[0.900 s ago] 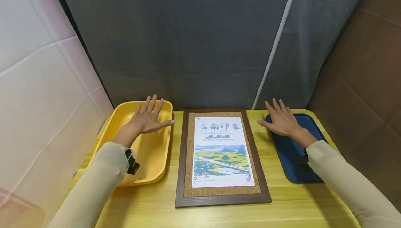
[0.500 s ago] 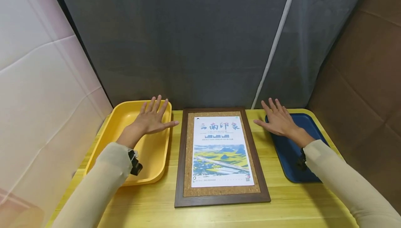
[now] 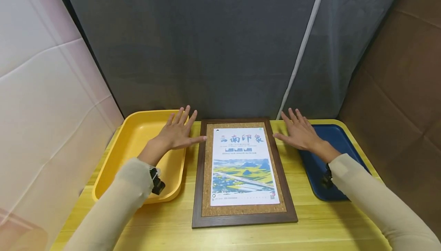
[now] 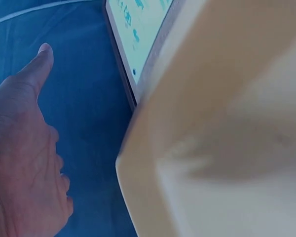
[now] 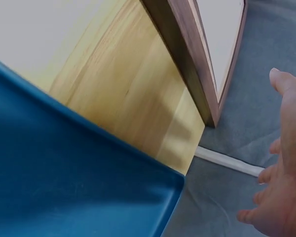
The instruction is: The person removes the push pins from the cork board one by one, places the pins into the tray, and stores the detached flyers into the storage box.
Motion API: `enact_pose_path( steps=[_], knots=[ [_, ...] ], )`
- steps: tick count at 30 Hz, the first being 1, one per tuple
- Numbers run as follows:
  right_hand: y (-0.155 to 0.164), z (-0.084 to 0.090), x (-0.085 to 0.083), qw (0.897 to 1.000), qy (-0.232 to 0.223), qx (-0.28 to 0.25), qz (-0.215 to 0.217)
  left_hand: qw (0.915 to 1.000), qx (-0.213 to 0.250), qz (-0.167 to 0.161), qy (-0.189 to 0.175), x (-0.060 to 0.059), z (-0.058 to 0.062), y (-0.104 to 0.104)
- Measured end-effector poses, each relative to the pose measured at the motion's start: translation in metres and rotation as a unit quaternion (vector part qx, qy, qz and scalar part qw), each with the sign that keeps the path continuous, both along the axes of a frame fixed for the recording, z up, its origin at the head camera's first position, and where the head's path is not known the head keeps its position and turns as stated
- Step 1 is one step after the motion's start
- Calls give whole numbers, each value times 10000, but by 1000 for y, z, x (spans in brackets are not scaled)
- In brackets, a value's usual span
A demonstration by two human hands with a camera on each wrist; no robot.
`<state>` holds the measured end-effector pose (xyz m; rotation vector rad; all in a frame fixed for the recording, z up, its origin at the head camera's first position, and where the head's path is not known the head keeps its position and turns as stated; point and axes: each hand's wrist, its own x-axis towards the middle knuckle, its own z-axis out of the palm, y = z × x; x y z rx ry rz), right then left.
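Between the two hands lies a dark-framed cork board (image 3: 245, 211), with a printed landscape poster (image 3: 245, 170) on its face. My left hand (image 3: 175, 134) hovers with spread fingers over the right edge of the yellow tray (image 3: 138, 128), its thumb reaching toward the board's left side. My right hand (image 3: 299, 133), fingers also spread, is above the gap between the board and the blue tray (image 3: 335, 140). Neither hand holds anything. In the right wrist view the board's frame (image 5: 195, 59) stands apart from the right thumb.
Both trays stand on a light wooden table (image 3: 172, 232). A grey curtain (image 3: 206, 44) with a white strip (image 3: 303, 48) hangs behind the table. A pale sheet (image 3: 51, 90) closes off the left, and a brown one (image 3: 399, 82) the right.
Both hands have moved inward toward the board, the left hand to the right and the right hand to the left. The board and trays stay in place.
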<state>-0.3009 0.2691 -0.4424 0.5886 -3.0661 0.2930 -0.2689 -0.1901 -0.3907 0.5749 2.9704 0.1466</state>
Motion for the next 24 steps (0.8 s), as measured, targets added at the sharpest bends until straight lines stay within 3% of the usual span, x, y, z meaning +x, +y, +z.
enact_pose_path(
  steps=[15, 24],
  knots=[
    [-18, -4, 0, 9997, -43, -114, 194, 9997, -40, -229, -33, 1, -20, 31],
    [-31, -11, 1, 9995, 1, -54, 306, 9996, -78, -274, -82, 9, -27, 50]
  ],
)
